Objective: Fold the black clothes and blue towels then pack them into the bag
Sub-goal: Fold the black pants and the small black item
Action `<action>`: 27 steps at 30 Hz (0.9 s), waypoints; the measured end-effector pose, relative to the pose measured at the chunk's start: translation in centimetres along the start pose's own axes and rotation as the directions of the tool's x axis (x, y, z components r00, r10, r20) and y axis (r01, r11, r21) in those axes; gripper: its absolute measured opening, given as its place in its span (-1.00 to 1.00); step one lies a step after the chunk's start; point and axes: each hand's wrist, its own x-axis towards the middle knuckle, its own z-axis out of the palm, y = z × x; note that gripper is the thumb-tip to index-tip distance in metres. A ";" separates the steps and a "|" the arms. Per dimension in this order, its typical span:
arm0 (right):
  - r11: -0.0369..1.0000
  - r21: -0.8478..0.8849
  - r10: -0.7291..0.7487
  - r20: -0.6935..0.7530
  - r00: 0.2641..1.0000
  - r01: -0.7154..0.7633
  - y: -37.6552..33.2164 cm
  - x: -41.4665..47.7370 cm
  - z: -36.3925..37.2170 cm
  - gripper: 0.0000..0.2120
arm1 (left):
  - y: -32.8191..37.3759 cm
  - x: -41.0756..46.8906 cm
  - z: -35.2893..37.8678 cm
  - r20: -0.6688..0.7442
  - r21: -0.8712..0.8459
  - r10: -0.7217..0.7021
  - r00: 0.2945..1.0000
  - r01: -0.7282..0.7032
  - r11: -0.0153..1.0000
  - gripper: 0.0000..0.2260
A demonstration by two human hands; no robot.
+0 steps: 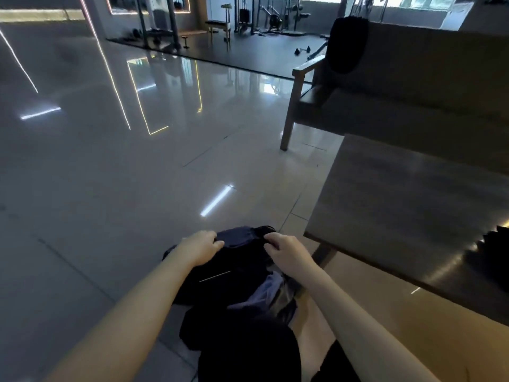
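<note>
- The black bag (209, 277) lies on the floor at 6 o'clock, with a blue towel (239, 238) on its far end.
- The left hand (202, 244) has its fingers curled on the towel's 9 o'clock edge.
- The right hand (286, 250) has its fingers curled on the 3 o'clock edge.
- A bench (413, 216) stands at 3 o'clock.

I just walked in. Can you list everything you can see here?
Bag: one, black, on the floor, under both grips.
Blue towels: count unclear, blue, showing at the bag.
Table: one, brown wood, right.
Bench: one, dark with wooden frame, far right.
Garment: one, black, draped over the bench's back.
Gym machines: several, dark, far background.
Floor: one, glossy grey tiles, all around.
Left grip: one, bare hand, curled on the bag's top.
Right grip: one, bare hand, curled on the bag's top.
</note>
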 end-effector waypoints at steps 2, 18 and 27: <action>1.000 -0.009 0.015 0.057 0.998 -0.015 0.1 1.6 1.9 -0.64 | -1.9 0.6 1.9 0.075 0.070 -0.030 0.997 0.025 0.997 -0.63; 0.995 -0.072 0.098 0.562 0.821 -0.069 10.8 11.2 17.1 -0.52 | -8.4 6.8 25.8 0.582 0.144 -0.205 0.787 0.148 0.978 -0.57; 0.991 -0.052 0.132 0.576 0.807 -0.125 17.3 9.2 21.2 -0.59 | -8.4 8.3 34.1 0.559 0.101 -0.268 0.785 0.257 0.961 -0.17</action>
